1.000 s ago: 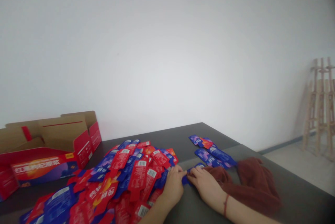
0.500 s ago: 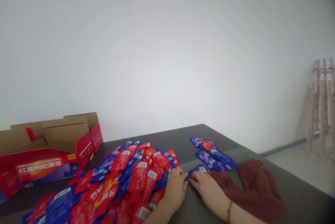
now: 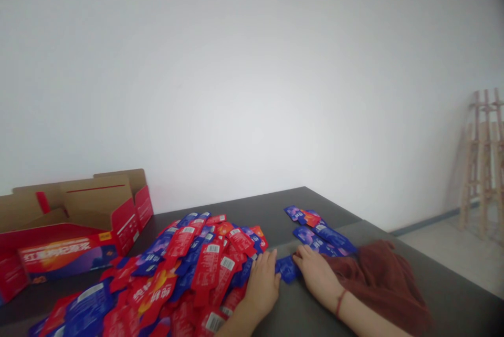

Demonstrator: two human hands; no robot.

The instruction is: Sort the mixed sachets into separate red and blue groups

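Note:
A blue sachet (image 3: 287, 270) spans the small gap between my two hands, just above the dark table. My left hand (image 3: 263, 280) has its thumb and fingers closed at the sachet's left end, along the right edge of a heap of red and blue sachets (image 3: 207, 267). At the other end, the curled fingers of my right hand (image 3: 315, 273) pinch the sachet; their tips are partly hidden. Beside my right wrist lies a crumpled brown cloth (image 3: 388, 287). Beyond it is a small group of mostly blue sachets (image 3: 334, 237).
An opened red cardboard box (image 3: 71, 255) with brown inner flaps stands left of the heap. The dark table (image 3: 252, 206) reaches back to a white wall (image 3: 252, 90). Wooden easel-like stands (image 3: 486, 164) lean at the far right on the floor.
My right hand has slid slightly right, off the top of the blue sachet, which has shifted down and left into the gap between my hands. My left hand has hardly moved.

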